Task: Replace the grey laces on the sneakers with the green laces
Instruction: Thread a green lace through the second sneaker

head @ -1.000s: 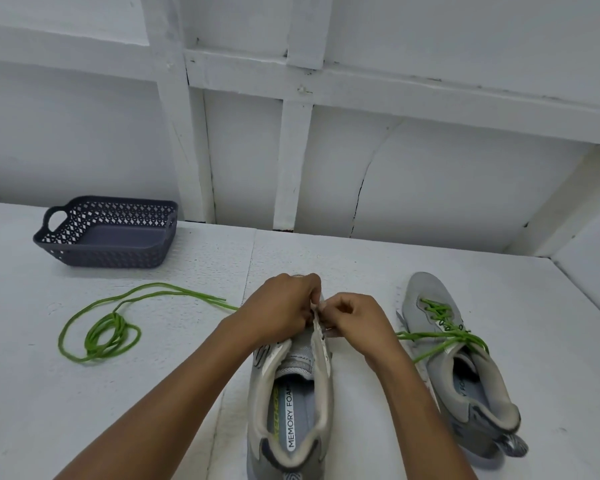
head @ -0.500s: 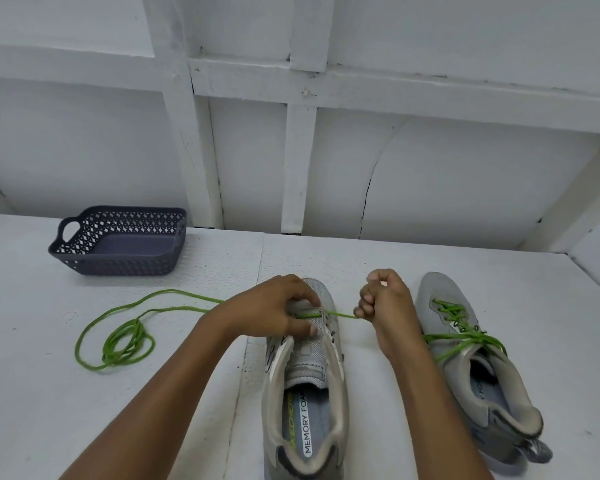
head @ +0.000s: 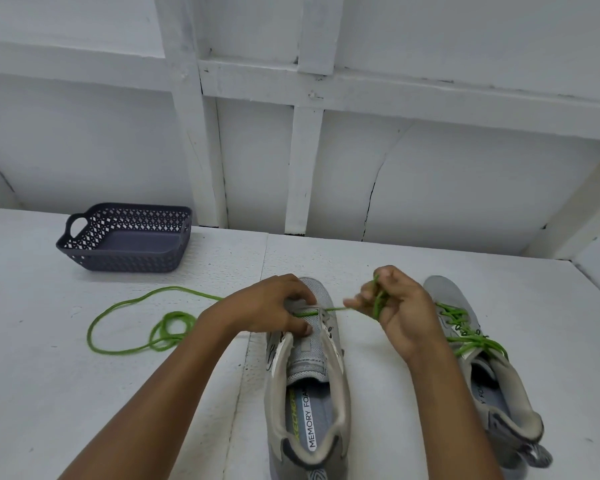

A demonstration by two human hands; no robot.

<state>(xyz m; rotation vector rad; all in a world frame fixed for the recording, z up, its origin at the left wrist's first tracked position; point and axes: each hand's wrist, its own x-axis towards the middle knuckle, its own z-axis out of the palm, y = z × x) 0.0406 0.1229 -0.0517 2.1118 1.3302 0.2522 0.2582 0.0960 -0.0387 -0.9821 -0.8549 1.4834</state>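
The L hand [head: 274, 308] is gripping the front of the middle sneaker [head: 310, 393]. Its fingers are curling down over the toe end & the thumb is pressing by the tongue. The R hand [head: 400, 315] is sitting at 3 o'clock from the L hand, near it but not touching. Its fingers are curling tight round the green lace [head: 174, 288], w/ the lace wrapping round them.

A short bit of lace is stretching tight from the R hand over to the sneaker's front holes & going under the L fingers. The rest is coming out at 9 o'clock from the shoe & lying on the table [head: 49, 393] in loose loops.

The middle sneaker is lying flat at 6 o'clock on the table, toe pointing to 12. The 2nd sneaker [head: 499, 393] is sitting just beside it at 3 o'clock, toe pointing about 11. It is wearing a tied green lace [head: 459, 320].

A dark basket [head: 118, 261] w/ little holes in its sides is sitting at 10 o'clock, near the white wall [head: 465, 185] & well apart from the shoes.
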